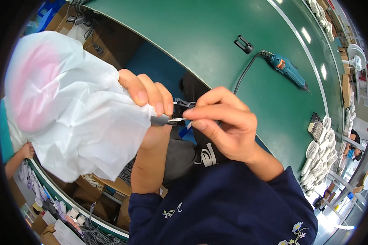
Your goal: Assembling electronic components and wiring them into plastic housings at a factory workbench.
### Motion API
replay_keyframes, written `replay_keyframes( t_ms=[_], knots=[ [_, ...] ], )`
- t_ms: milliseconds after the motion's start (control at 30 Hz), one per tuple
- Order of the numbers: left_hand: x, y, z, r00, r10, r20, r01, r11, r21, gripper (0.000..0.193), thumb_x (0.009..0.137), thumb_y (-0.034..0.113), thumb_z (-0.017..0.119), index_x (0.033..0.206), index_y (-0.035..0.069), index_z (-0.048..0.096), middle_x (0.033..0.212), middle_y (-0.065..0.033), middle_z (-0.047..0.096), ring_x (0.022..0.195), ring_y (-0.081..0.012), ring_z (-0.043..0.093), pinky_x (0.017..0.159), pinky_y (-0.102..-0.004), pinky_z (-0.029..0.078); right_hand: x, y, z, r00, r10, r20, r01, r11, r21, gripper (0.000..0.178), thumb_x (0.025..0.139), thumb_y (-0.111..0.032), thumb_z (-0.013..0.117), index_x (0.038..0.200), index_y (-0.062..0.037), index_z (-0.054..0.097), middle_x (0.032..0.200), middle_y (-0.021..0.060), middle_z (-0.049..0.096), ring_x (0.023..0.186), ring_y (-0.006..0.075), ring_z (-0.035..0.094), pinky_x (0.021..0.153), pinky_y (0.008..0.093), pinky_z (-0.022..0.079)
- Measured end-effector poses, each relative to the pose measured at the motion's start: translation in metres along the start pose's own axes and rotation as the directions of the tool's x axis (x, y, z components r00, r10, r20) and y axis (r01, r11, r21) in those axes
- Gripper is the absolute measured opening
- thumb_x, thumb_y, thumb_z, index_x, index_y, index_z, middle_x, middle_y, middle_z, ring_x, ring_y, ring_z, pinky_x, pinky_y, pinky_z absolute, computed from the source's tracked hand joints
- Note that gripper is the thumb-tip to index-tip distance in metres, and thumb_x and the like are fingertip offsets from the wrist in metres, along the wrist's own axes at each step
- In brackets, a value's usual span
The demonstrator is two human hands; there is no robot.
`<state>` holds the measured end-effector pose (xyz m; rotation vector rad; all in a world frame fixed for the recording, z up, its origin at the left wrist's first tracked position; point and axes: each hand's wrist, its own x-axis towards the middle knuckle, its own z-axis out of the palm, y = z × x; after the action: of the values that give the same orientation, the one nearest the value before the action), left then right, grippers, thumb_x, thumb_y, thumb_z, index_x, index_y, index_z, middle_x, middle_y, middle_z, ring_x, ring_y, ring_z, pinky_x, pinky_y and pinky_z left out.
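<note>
My left hand [149,100] is closed around a handheld appliance sheathed in a thin white plastic bag [86,110]. A round pink part shows blurred through the bag. Out of the bag's opening comes the appliance's dark grey tubular end [159,119], with thin silvery wire ends [176,120] sticking out of it. My right hand [229,122] pinches a small pale piece at those wires between thumb and forefinger; its exact kind is too small to tell. Behind the fingers is a dark cord part [184,103], partly hidden.
A teal electric screwdriver [288,71] with a black cord lies on the green table [216,36], near a black plastic part [244,44]. Several white brush heads [321,151] are piled at the right. Another person's hand [27,150] is at the far left, beside the bag.
</note>
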<state>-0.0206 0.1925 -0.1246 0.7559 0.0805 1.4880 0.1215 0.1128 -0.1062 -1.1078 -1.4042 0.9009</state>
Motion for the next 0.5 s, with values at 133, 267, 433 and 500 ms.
replay_keyframes(
  t_ms=[133,267,433,500],
  knots=[
    [-0.003,0.006,0.003,0.99,0.039,0.135,-0.036,0.999,-0.025,0.027,0.095,0.022,0.052,0.088,-0.004,0.046,0.08,-0.0102,0.046,0.062,-0.0247,0.054,0.054,-0.0365,0.051,-0.002,-0.001,0.01,0.965,0.2,-0.171,-0.181,0.976,0.125,0.015,0.081,0.002,0.069,0.096,-0.0002,0.069,0.086,0.0056,0.06,0.074,0.0107,0.056,0.06,0.0218,0.044],
    [-0.003,0.011,0.003,0.99,0.043,0.138,-0.03,0.995,-0.099,0.029,0.098,0.022,0.045,0.112,-0.004,0.047,0.081,-0.0118,0.047,0.062,-0.0252,0.053,0.053,-0.0372,0.051,-0.002,-0.001,0.013,0.966,0.232,-0.117,-0.211,0.963,0.167,0.013,0.082,0.0,0.069,0.096,-0.0009,0.069,0.083,0.003,0.06,0.072,0.0079,0.054,0.058,0.0204,0.04],
    [0.0,0.008,-0.002,0.994,0.016,0.112,0.004,0.985,-0.173,0.035,0.101,0.026,0.038,0.12,-0.002,0.045,0.082,-0.0129,0.049,0.061,-0.0247,0.054,0.051,-0.0375,0.051,0.0,-0.006,0.012,0.965,0.244,-0.101,-0.231,0.965,0.121,0.013,0.079,0.0,0.072,0.091,-0.0007,0.069,0.077,0.0045,0.06,0.07,0.0115,0.057,0.058,0.0223,0.042],
    [0.003,0.011,-0.004,0.991,0.004,0.137,0.022,0.983,-0.183,0.037,0.101,0.028,0.036,0.12,-0.002,0.045,0.083,-0.0131,0.049,0.061,-0.0245,0.054,0.05,-0.0374,0.051,0.003,-0.007,0.013,0.981,-0.06,-0.185,0.031,0.988,-0.152,0.015,0.075,0.002,0.074,0.089,-0.0005,0.069,0.072,0.0056,0.059,0.065,0.0132,0.057,0.054,0.0249,0.044]
  ],
)
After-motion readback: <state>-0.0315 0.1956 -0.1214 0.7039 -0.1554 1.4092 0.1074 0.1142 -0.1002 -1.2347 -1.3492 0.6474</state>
